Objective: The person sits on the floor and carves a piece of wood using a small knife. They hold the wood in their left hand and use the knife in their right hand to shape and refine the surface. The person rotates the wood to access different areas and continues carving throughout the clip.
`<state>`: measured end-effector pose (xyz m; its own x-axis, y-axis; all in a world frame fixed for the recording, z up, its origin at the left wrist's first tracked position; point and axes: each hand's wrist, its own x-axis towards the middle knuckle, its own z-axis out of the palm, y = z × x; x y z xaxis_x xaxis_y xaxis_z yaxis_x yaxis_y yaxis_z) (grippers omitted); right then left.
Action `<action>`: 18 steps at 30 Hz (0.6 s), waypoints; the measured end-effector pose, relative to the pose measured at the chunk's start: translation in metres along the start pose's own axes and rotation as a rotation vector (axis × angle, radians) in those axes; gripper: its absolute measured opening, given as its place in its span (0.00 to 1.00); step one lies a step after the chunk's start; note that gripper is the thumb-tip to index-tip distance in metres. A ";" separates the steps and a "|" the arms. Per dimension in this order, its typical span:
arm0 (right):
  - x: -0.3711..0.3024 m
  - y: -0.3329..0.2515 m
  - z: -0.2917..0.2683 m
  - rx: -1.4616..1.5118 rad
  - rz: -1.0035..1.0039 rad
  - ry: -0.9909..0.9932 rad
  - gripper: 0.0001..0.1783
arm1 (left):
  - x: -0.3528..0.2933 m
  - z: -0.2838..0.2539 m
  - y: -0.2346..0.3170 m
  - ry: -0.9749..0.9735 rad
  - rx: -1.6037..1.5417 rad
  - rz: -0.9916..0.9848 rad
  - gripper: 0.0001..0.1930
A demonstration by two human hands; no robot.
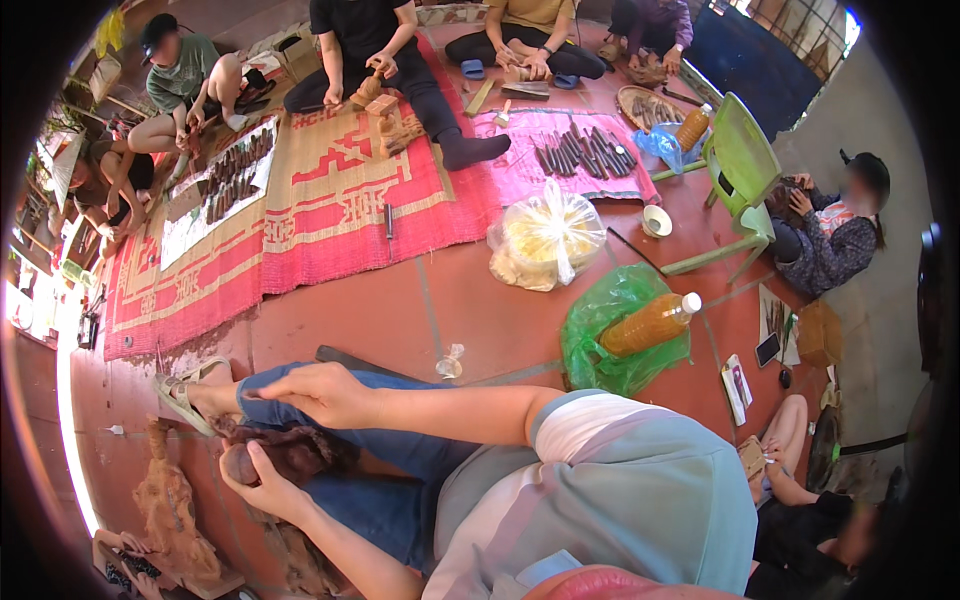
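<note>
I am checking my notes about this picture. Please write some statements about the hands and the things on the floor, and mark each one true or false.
1. The left hand grips a dark brown carved wood piece. True.
2. The right hand holds a hammer. False: it holds no tool and rests open by the knee.
3. The bottle of amber liquid lies on a green plastic bag. True.
4. The green chair has tipped over. False: it stands upright.

carving [290, 450]: mostly hidden under hands | mat tools [585, 152]: too small
</note>
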<state>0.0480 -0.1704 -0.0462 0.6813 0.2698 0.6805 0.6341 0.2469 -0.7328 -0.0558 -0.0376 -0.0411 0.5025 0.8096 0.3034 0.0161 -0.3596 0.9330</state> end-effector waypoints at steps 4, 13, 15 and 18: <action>0.029 -0.013 0.012 0.030 -0.129 -0.058 0.15 | 0.007 0.003 -0.006 0.000 -0.069 -0.015 0.25; 0.017 0.014 0.005 0.128 0.096 -0.128 0.13 | 0.010 -0.005 -0.003 -0.064 0.044 0.075 0.27; 0.029 -0.008 0.011 0.107 -0.117 -0.146 0.17 | 0.009 0.002 0.017 -0.065 -0.051 0.174 0.29; 0.028 -0.005 0.015 0.096 -0.195 -0.208 0.18 | 0.021 -0.003 0.021 -0.189 -0.002 0.155 0.30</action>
<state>0.0579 -0.1498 -0.0239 0.4544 0.3909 0.8005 0.7013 0.3972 -0.5920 -0.0473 -0.0271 -0.0148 0.6519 0.6434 0.4013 -0.0754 -0.4716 0.8786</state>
